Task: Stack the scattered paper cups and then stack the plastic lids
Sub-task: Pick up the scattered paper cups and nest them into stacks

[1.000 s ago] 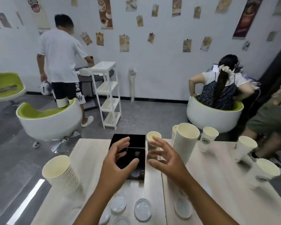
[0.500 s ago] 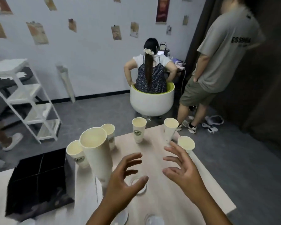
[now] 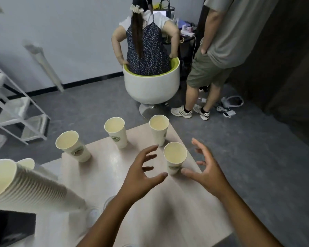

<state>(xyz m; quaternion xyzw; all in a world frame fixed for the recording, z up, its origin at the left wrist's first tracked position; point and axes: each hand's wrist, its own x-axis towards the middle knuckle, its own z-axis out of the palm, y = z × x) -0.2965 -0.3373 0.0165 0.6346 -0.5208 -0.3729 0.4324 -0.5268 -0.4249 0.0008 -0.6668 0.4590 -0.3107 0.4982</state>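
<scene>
head view is showing both hands closing in on the nearest paper cup (image 3: 175, 155), which is standing upright near the right edge of the table (image 3: 168, 207). the left hand (image 3: 141, 177) is hovering just left of it with fingers spread and holding nothing, and the right hand (image 3: 206, 173) is hanging on the other side, also spread wide and not yet touching. three more single cups are waiting upright further back: one at the far corner (image 3: 159, 131), one in the middle (image 3: 115, 132) and one to the left (image 3: 71, 146). the tall cup stack (image 3: 30, 188) is sitting at the left, looking tilted through this wide lens. clear lids (image 3: 94, 213) are peeking out near the left forearm, hard to count. the good move, i'm thinking, is taking this cup low on its wall with one hand, squeezing lightly so the rim is not buckling, then lifting straight up, since it is sitting close to the edge and a sideways knock could be sending it to the floor.
</scene>
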